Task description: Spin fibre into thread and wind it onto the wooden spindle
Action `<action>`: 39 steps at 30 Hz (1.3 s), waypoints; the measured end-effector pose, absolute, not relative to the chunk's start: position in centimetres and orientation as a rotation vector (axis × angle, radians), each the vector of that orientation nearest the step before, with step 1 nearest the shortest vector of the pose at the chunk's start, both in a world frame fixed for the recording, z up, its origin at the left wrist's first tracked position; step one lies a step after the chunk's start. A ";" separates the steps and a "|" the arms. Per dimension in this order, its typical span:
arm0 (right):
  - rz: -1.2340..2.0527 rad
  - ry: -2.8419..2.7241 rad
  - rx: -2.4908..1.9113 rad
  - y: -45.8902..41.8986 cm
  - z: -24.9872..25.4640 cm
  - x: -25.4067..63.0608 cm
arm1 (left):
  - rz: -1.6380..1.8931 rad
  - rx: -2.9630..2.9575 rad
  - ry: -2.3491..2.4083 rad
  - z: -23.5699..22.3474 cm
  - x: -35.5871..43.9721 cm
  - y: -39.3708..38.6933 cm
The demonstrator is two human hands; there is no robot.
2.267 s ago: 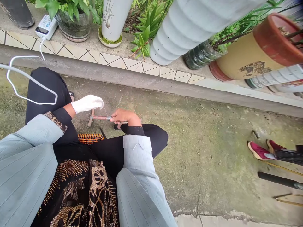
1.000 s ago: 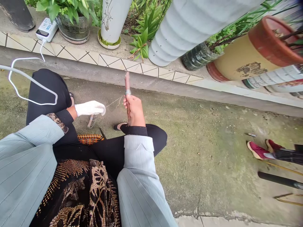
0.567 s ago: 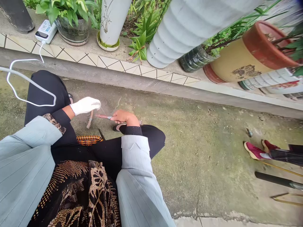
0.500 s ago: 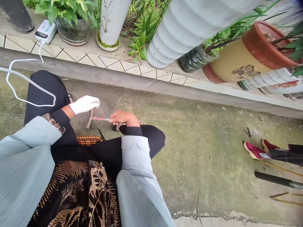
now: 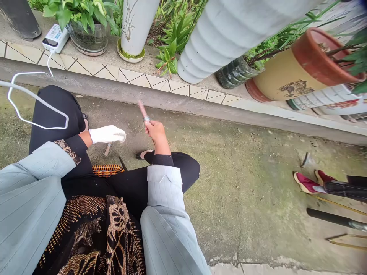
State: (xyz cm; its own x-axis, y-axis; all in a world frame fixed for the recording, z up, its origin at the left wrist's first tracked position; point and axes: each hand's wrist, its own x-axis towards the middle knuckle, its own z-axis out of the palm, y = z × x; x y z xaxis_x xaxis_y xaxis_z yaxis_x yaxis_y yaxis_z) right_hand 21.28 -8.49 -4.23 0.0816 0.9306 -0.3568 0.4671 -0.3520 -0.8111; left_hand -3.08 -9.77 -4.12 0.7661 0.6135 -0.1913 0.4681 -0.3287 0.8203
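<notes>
My right hand (image 5: 155,131), bare, is closed around a reddish-brown stick (image 5: 142,109) whose far end points up and slightly left. Just above my fingers, grey wire (image 5: 146,118) is wound about the stick. A thin strand (image 5: 132,130) runs taut from there to my left hand (image 5: 107,134), which wears a white glove and has its fingers pinched together on the strand. Below the gloved hand, a short piece of wood (image 5: 107,149) shows in part; the glove hides its upper end.
An orange-and-black woven seat (image 5: 107,170) shows beneath me. Ahead runs a tiled ledge (image 5: 137,78) with potted plants and a white device (image 5: 56,38) on a white cable (image 5: 37,121). At right are another person's red shoes (image 5: 305,182) and a dark pole (image 5: 329,217).
My right hand has swung the stick from lying leftward to pointing up and away, and moved right. My gloved left hand has shifted slightly down and right, the strand still stretched between them.
</notes>
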 end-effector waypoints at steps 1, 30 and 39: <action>1.172 -1.528 -2.002 -8.4 -4.5 21.2 | 0.177 2.014 0.815 -4.2 -3.1 -9.8; 1.510 -1.908 -2.136 -8.7 -4.3 21.0 | 0.278 2.145 0.935 -4.0 -4.0 -8.9; 2.151 -1.577 -1.001 -10.5 -1.4 20.5 | 0.374 2.095 1.097 -5.2 -4.3 -8.0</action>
State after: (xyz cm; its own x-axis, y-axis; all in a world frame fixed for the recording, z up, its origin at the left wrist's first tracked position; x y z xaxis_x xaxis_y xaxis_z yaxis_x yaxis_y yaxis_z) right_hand 20.49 -10.51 -1.40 -0.7159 0.5986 -0.3593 0.1625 -0.3576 -0.9196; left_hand -4.26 -7.96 -5.23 0.5940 0.8010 -0.0745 0.5884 -0.3695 0.7192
